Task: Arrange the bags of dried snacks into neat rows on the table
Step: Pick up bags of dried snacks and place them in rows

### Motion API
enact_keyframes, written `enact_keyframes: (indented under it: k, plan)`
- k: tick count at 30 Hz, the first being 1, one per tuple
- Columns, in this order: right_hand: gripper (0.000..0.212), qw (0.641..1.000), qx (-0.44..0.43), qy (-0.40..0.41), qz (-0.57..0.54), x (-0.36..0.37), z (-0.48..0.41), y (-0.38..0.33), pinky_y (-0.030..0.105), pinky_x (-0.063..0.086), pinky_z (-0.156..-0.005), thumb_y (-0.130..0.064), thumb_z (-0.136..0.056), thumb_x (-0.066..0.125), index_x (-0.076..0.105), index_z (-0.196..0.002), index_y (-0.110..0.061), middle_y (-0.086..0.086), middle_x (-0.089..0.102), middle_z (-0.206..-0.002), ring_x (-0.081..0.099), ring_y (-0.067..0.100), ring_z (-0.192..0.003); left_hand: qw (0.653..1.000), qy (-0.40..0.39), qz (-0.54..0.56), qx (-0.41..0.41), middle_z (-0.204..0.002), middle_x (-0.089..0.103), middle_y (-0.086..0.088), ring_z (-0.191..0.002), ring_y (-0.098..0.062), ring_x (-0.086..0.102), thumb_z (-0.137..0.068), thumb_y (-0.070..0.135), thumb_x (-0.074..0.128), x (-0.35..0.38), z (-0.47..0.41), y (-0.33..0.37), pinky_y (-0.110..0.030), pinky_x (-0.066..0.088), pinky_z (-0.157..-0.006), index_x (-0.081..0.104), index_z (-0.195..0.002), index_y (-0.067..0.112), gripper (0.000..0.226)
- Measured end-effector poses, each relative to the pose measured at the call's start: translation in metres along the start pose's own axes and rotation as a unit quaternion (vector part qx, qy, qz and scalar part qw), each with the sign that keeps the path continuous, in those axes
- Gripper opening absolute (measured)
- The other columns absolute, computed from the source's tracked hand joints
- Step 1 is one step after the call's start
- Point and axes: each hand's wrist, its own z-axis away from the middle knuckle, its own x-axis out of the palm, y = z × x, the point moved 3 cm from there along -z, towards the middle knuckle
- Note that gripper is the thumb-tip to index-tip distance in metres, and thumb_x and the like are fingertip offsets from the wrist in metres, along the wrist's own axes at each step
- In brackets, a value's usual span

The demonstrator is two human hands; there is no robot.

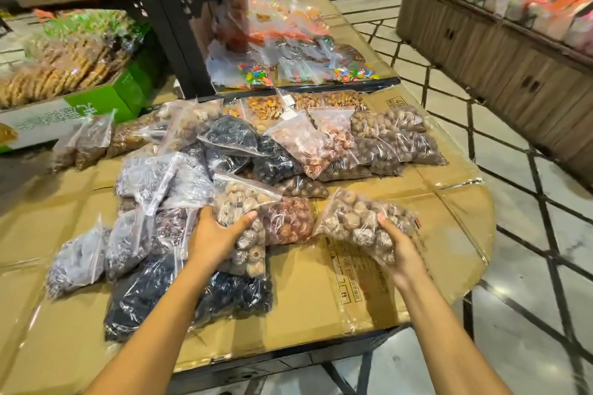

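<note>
A cardboard-covered table [369,292] carries a loose heap of clear zip bags. My left hand [215,234] grips a bag of pale brown dried fruit [239,199] in the middle of the heap. My right hand [399,250] holds a second bag of the same brown fruit [359,218] lifted slightly above bare cardboard at the right. Bags of dark fruit [179,292] lie at the front left, greyish bags [154,176] behind them, black bags [234,135] in the middle, and a reddish bag [288,218] between my hands. Brown nut bags [394,141] lie at the back right.
A black shelf post [167,26] rises behind the heap. Candy bags [288,51] lie on the lower shelf beyond. A green and white box of biscuits [64,96] stands at the left. A wooden display counter [497,58] runs along the right across a tiled aisle.
</note>
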Motion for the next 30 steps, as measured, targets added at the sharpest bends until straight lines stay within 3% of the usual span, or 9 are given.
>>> enact_keyframes:
  k: [2, 3, 6, 10, 13, 17, 23, 27, 30]
  plan:
    - [0.042, 0.999, -0.020, 0.007, -0.034, 0.014, 0.018, -0.002, 0.024, 0.057, -0.056, -0.034, -0.064, 0.077, 0.060, -0.098, -0.015, 0.010, 0.070, -0.093, 0.064, 0.023, -0.082, 0.998, -0.025, 0.062, -0.002, -0.113, 0.062, -0.018, -0.094, -0.033, 0.064, -0.059, 0.067, 0.072, -0.004, -0.002, -0.005, -0.037, 0.058, -0.078, 0.021, -0.146, 0.012, 0.115]
    - [0.039, 0.998, -0.029, 0.014, -0.052, 0.022, 0.024, -0.002, 0.023, 0.057, -0.053, -0.032, -0.066, 0.078, 0.061, -0.096, -0.013, 0.010, 0.072, -0.087, 0.063, 0.023, -0.080, 0.997, -0.032, 0.074, 0.005, -0.132, 0.054, -0.021, -0.114, -0.038, 0.056, -0.056, 0.069, 0.072, -0.008, -0.004, -0.007, -0.046, 0.049, -0.096, 0.021, -0.146, 0.013, 0.117]
    - [0.018, 0.993, -0.049, 0.059, -0.094, 0.053, 0.033, 0.006, 0.029, 0.058, -0.060, -0.026, -0.078, 0.069, 0.065, -0.091, -0.014, 0.002, 0.075, -0.073, 0.069, 0.017, -0.065, 0.989, -0.042, 0.136, 0.039, -0.150, 0.033, -0.005, -0.133, -0.024, 0.036, -0.061, 0.061, 0.074, -0.029, -0.010, -0.010, -0.039, 0.029, -0.110, 0.019, -0.148, 0.010, 0.114]
    - [0.036, 0.985, -0.097, 0.067, -0.126, 0.130, 0.030, 0.028, 0.030, 0.060, -0.068, -0.029, -0.066, 0.074, 0.073, -0.098, -0.013, 0.000, 0.076, -0.082, 0.072, 0.013, -0.071, 0.976, -0.061, 0.179, 0.111, -0.123, 0.039, 0.014, -0.105, 0.003, 0.034, -0.076, 0.031, 0.075, -0.090, -0.040, -0.018, -0.012, 0.026, -0.089, 0.029, -0.143, 0.016, 0.082]
    - [0.018, 0.978, -0.136, 0.041, -0.152, 0.208, 0.028, 0.055, 0.028, 0.059, -0.060, -0.027, -0.073, 0.066, 0.079, -0.079, -0.016, 0.002, 0.076, -0.080, 0.072, 0.014, -0.071, 0.969, -0.082, 0.174, 0.152, -0.092, 0.040, 0.029, -0.062, 0.018, 0.042, -0.074, 0.022, 0.077, -0.161, -0.081, -0.034, 0.008, 0.031, -0.062, 0.038, -0.099, 0.035, 0.048]
    - [0.046, 0.971, -0.168, 0.065, -0.154, 0.301, 0.028, 0.101, 0.042, 0.056, -0.086, -0.030, -0.071, 0.072, 0.070, -0.111, -0.008, 0.016, 0.070, -0.112, 0.068, 0.026, -0.102, 0.963, -0.115, 0.172, 0.171, -0.096, 0.062, 0.020, -0.078, 0.011, 0.060, -0.048, 0.055, 0.081, -0.247, -0.162, -0.081, -0.005, 0.045, -0.064, 0.051, -0.095, 0.032, 0.061]
    - [0.058, 0.963, -0.203, 0.126, -0.121, 0.372, 0.034, 0.150, 0.052, 0.050, -0.093, -0.025, -0.076, 0.072, 0.057, -0.127, -0.003, 0.022, 0.060, -0.126, 0.060, 0.036, -0.114, 0.977, -0.100, 0.099, 0.160, -0.080, 0.058, 0.008, -0.071, -0.011, 0.055, -0.053, 0.049, 0.085, -0.316, -0.250, -0.139, -0.024, 0.043, -0.060, 0.050, -0.096, 0.017, 0.064]
    - [0.107, 0.961, -0.157, 0.224, -0.039, 0.377, 0.030, 0.172, 0.058, 0.040, -0.101, -0.052, -0.051, 0.088, 0.042, -0.140, -0.016, 0.013, 0.045, -0.144, 0.046, 0.034, -0.130, 0.984, -0.076, 0.056, 0.149, -0.078, 0.054, 0.011, -0.067, -0.012, 0.053, -0.069, 0.033, 0.082, -0.339, -0.289, -0.159, -0.023, 0.039, -0.054, 0.049, -0.104, 0.013, 0.052]
    - [0.119, 0.962, -0.138, 0.236, -0.010, 0.369, 0.023, 0.183, 0.062, 0.031, -0.106, -0.062, -0.047, 0.086, 0.031, -0.145, -0.023, 0.007, 0.030, -0.153, 0.033, 0.034, -0.138, 0.988, -0.071, 0.038, 0.130, -0.076, 0.056, 0.007, -0.059, -0.011, 0.049, -0.070, 0.037, 0.081, -0.346, -0.303, -0.168, -0.026, 0.038, -0.051, 0.047, -0.104, 0.015, 0.053]
